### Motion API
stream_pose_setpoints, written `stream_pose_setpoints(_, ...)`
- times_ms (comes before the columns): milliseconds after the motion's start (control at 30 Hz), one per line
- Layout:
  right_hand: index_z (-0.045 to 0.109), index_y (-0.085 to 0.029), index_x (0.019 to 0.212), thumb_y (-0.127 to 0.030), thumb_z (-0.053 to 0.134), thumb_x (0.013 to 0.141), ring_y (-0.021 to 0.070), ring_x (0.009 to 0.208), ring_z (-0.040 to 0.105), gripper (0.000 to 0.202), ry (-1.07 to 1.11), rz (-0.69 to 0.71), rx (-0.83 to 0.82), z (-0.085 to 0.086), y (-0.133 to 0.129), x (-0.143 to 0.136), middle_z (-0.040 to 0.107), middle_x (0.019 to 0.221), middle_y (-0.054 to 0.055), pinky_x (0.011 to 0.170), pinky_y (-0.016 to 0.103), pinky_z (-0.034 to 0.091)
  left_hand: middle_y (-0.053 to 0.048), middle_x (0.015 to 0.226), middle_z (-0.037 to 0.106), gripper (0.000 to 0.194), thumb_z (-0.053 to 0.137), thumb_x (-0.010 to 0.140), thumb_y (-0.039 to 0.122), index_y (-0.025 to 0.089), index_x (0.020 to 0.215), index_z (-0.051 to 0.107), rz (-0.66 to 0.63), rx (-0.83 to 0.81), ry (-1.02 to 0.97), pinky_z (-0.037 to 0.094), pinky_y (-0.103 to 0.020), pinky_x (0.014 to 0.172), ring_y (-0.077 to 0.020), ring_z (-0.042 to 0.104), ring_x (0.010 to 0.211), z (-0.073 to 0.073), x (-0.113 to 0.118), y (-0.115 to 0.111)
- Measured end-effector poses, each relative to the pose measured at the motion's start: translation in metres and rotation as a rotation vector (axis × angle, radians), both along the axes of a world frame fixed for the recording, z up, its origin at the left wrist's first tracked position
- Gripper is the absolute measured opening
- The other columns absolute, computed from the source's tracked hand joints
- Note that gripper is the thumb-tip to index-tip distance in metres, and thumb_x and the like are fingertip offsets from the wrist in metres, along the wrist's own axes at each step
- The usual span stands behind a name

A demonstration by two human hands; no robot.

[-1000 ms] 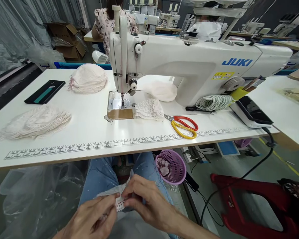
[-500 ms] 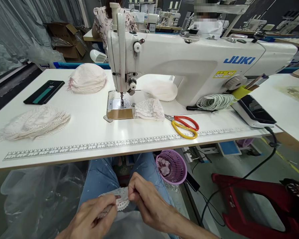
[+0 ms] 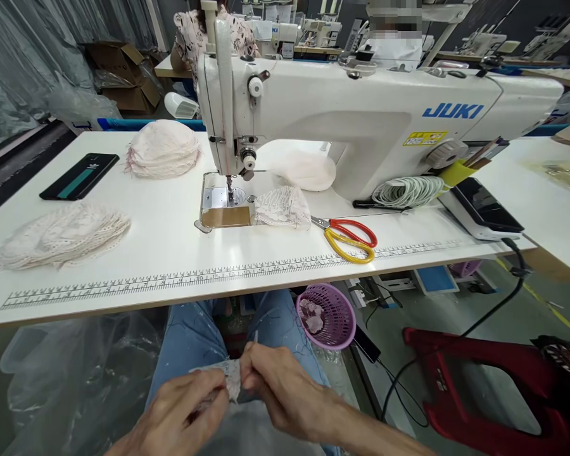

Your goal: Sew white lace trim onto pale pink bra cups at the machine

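A piece of white lace fabric (image 3: 232,378) is stretched between my two hands above my lap. My left hand (image 3: 185,405) pinches its left side, with part of the lace hidden under the fingers. At its right edge my right hand (image 3: 278,383) is closed, thumb against curled fingers. Above them on the table stands a JUKI sewing machine (image 3: 308,95), with another lace piece (image 3: 282,208) lying beside its needle plate. Scissors (image 3: 349,239) with one red and one yellow handle rest to the right of that piece.
On the table's left are a lace stack (image 3: 64,234), a round fabric stack (image 3: 164,149) and a dark phone (image 3: 80,177). A purple basket (image 3: 332,316) with scraps stands below the table edge. A red stool (image 3: 456,386) is at right. Two people sit beyond the machine.
The lace between my hands has turned and bunched, showing less of its scalloped edge. My right hand has shifted slightly left and up. The view has moved slightly.
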State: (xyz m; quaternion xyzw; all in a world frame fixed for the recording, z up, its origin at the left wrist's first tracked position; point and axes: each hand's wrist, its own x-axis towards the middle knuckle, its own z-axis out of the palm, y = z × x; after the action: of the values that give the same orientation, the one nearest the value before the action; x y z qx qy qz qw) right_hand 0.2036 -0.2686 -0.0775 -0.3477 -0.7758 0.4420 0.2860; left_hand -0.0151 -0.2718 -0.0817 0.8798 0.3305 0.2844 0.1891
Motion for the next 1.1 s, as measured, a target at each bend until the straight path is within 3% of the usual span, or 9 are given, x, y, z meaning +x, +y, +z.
stream_pose_setpoints(133,0.044,-0.020,0.087,0.005,0.040,0.065,0.0118,0.055,0.048,0.034,-0.596,-0.155,0.257,-0.033,-0.002,0.044,0.054,0.073,-0.001,0.048,0.023,0.026,0.000,0.076,0.069,0.030,0.035,0.097,0.024,0.024,0.088,0.064,0.100,-0.095,0.069,0.050,-0.012,0.062,-0.0094,0.062,0.062,0.004,-0.004,0.003)
stream_pose_setpoints(300,0.054,-0.017,0.094,0.008,0.042,0.074,0.0195,0.069,0.060,0.033,-0.745,-0.329,0.254,-0.047,-0.014,0.085,0.063,0.085,0.010,0.059,0.027,0.042,0.005,0.068,0.059,0.030,0.034,0.093,0.019,0.024,0.076,0.058,0.122,-0.227,0.102,0.042,-0.010,0.047,-0.0060,0.050,0.048,0.002,0.000,0.009)
stream_pose_setpoints(367,0.052,-0.020,0.108,-0.006,0.052,0.083,0.0244,0.092,0.060,0.029,-0.673,-0.321,0.251,-0.035,-0.022,0.069,0.060,0.106,0.013,0.074,0.033,0.047,0.003,0.074,0.060,0.028,0.033,0.092,0.017,0.023,0.079,0.058,0.095,-0.261,0.099,0.042,-0.011,0.050,-0.0064,0.052,0.053,0.002,0.005,0.010)
stream_pose_setpoints(467,0.041,-0.016,0.124,-0.043,0.073,0.075,0.0260,0.106,0.052,0.064,-0.266,-0.253,0.190,-0.018,-0.028,0.024,0.054,0.118,0.015,0.087,0.036,0.045,0.001,0.083,0.059,0.025,0.034,0.091,0.014,0.023,0.085,0.057,0.049,-0.302,0.085,0.041,-0.011,0.054,-0.0059,0.053,0.057,0.006,0.012,0.010)
stream_pose_setpoints(567,0.052,-0.017,0.108,-0.031,0.061,0.086,0.0219,0.094,0.053,0.028,-0.091,-0.262,0.127,-0.015,-0.021,-0.008,0.060,0.102,0.009,0.086,0.038,0.041,0.001,0.080,0.056,0.018,0.041,0.091,0.019,0.022,0.079,0.054,0.076,-0.474,0.072,0.040,-0.014,0.058,-0.0081,0.053,0.062,0.015,0.014,0.012)
stream_pose_setpoints(633,0.058,-0.018,0.089,-0.023,0.052,0.090,0.0165,0.078,0.053,0.008,0.045,-0.226,-0.098,-0.018,-0.011,-0.013,0.062,0.083,0.003,0.077,0.032,0.040,0.001,0.076,0.054,0.017,0.048,0.088,0.026,0.020,0.073,0.052,0.152,-0.680,0.070,0.038,-0.017,0.059,-0.0109,0.052,0.066,0.019,0.014,0.014)
stream_pose_setpoints(767,0.059,-0.015,0.075,-0.044,0.062,0.082,0.0100,0.061,0.043,0.030,0.347,-0.066,-0.712,-0.026,0.003,-0.002,0.052,0.066,-0.003,0.057,0.022,0.033,0.007,0.058,0.044,0.029,0.066,0.075,0.042,0.019,0.071,0.050,0.256,-1.273,-0.060,0.028,-0.019,0.048,-0.0091,0.038,0.052,0.018,0.013,0.019)
stream_pose_setpoints(833,0.059,-0.014,0.074,-0.053,0.067,0.076,0.0083,0.059,0.039,0.040,0.447,-0.037,-0.860,-0.028,0.003,0.003,0.048,0.064,-0.004,0.055,0.021,0.030,0.006,0.060,0.048,0.037,0.073,0.069,0.048,0.017,0.077,0.054,0.236,-1.478,-0.169,0.029,-0.019,0.050,-0.0087,0.039,0.053,0.018,0.015,0.020)
stream_pose_setpoints(1100,0.055,-0.015,0.074,-0.053,0.061,0.081,0.0083,0.059,0.039,0.039,0.409,-0.068,-0.774,-0.030,-0.004,0.006,0.048,0.065,-0.004,0.054,0.021,0.031,0.002,0.065,0.061,0.042,0.082,0.060,0.048,0.012,0.077,0.066,0.239,-1.701,-0.322,0.033,-0.019,0.057,-0.0098,0.048,0.060,0.023,0.014,0.018)
